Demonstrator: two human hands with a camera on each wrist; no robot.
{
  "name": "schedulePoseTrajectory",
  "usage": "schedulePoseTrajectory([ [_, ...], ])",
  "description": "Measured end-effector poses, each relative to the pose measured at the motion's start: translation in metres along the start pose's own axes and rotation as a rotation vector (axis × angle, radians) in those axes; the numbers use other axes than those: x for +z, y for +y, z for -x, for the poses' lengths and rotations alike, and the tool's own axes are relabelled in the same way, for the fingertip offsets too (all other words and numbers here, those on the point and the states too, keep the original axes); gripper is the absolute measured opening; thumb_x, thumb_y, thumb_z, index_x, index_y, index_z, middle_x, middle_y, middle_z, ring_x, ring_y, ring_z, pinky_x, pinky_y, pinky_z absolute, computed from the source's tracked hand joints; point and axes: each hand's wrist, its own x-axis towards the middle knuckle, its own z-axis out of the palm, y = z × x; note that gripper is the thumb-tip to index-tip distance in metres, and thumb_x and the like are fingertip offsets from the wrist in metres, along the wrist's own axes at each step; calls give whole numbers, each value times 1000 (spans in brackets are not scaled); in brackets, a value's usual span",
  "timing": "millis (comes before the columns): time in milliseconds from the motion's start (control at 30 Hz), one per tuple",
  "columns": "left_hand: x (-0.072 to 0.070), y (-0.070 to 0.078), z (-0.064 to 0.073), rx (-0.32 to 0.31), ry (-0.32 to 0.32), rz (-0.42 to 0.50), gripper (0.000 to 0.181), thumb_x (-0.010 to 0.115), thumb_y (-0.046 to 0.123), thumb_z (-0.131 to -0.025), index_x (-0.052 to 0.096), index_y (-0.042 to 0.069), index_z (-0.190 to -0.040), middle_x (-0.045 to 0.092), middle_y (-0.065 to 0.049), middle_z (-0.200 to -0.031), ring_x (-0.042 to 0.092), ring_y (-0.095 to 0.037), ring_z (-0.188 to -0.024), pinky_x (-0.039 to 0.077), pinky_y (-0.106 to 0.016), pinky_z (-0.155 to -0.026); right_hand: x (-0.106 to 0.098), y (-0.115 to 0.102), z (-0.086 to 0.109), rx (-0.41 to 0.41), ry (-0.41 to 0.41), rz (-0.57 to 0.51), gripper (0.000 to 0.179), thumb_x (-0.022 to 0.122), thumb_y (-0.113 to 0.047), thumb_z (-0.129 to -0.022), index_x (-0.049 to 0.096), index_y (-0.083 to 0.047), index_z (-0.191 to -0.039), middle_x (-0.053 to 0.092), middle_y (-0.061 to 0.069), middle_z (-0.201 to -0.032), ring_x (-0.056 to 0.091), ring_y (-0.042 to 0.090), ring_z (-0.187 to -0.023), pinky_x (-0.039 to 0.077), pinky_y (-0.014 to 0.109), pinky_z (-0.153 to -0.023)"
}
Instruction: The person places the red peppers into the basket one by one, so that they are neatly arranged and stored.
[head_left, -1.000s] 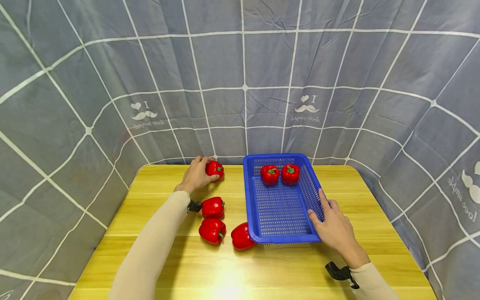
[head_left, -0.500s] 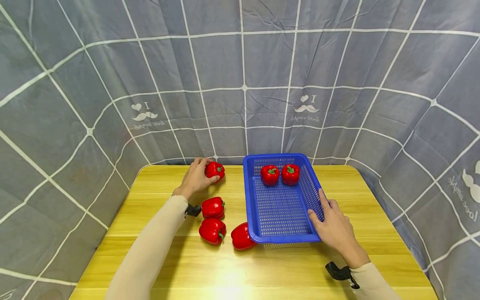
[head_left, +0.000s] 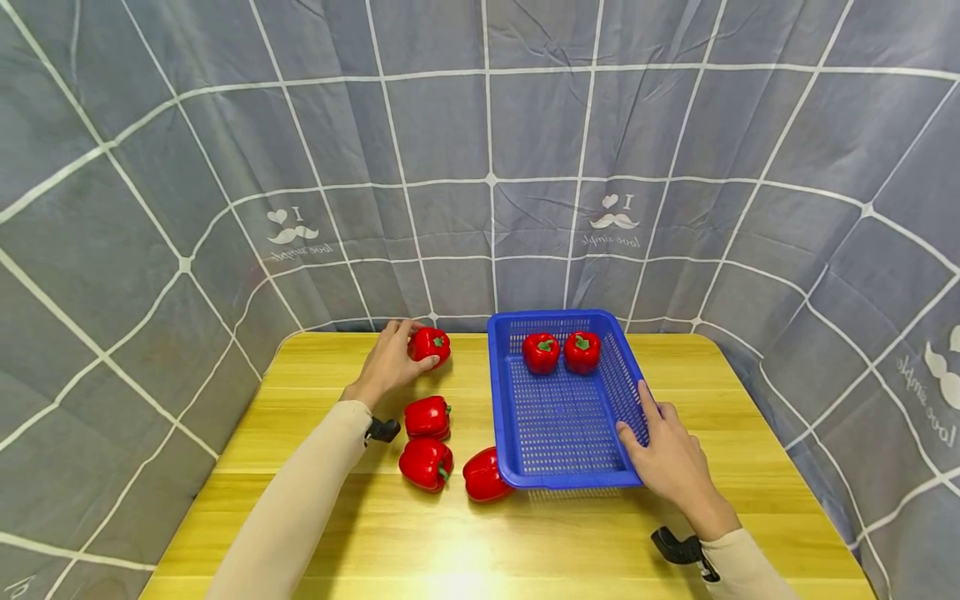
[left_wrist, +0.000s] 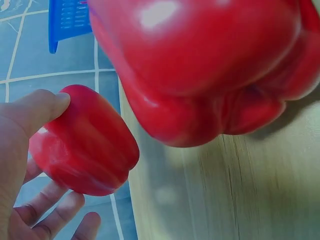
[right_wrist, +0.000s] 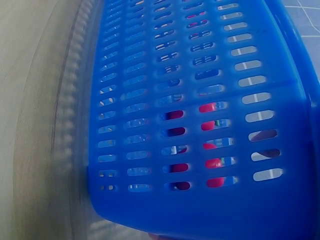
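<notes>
My left hand (head_left: 388, 365) holds a red bell pepper (head_left: 429, 345) at the back left of the table. In the left wrist view the thumb lies on one side of this pepper (left_wrist: 87, 142) and several fingers curl on the other. My right hand (head_left: 670, 458) grips the right rim of a blue plastic basket (head_left: 558, 481), thumb inside and fingers outside. Two red bell peppers with green stems, a left one (head_left: 540, 354) and a right one (head_left: 582, 352), stand at the basket's far end. The right wrist view faces the basket's slotted side wall (right_wrist: 195, 210).
On the wooden table (head_left: 420, 550), two more bell peppers, a farther one (head_left: 427, 417) and a nearer one (head_left: 426, 464), lie beside my left wrist. Another bell pepper (head_left: 483, 477) lies partly under the basket's front left corner. A grey gridded curtain (head_left: 450, 125) surrounds the table.
My left wrist has shifted slightly left and toward me, the hand staying at the same pepper. My right hand and the basket have not visibly moved.
</notes>
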Motion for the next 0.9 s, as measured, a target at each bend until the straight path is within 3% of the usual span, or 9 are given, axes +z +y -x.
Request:
schedulePoseTrajectory([
  [267, -3, 3, 5, 11, 21, 15, 70, 89, 39, -102, 60, 7, -158, 62, -25, -148, 66, -41, -126, 65, -59, -112, 0, 1, 1, 4, 4, 3, 89, 60, -43, -119, 18, -1, -185, 53, 45, -158, 71, 65, -126, 59, 82, -102],
  [900, -9, 9, 18, 35, 42, 55, 72, 90, 39, -102, 59, 7, -158, 63, -23, -149, 68, -43, -132, 63, -60, -112, 2, 2, 0, -10, 15, 6, 89, 61, -43, -119, 19, -1, -185, 54, 45, -158, 72, 64, -125, 59, 83, -101],
])
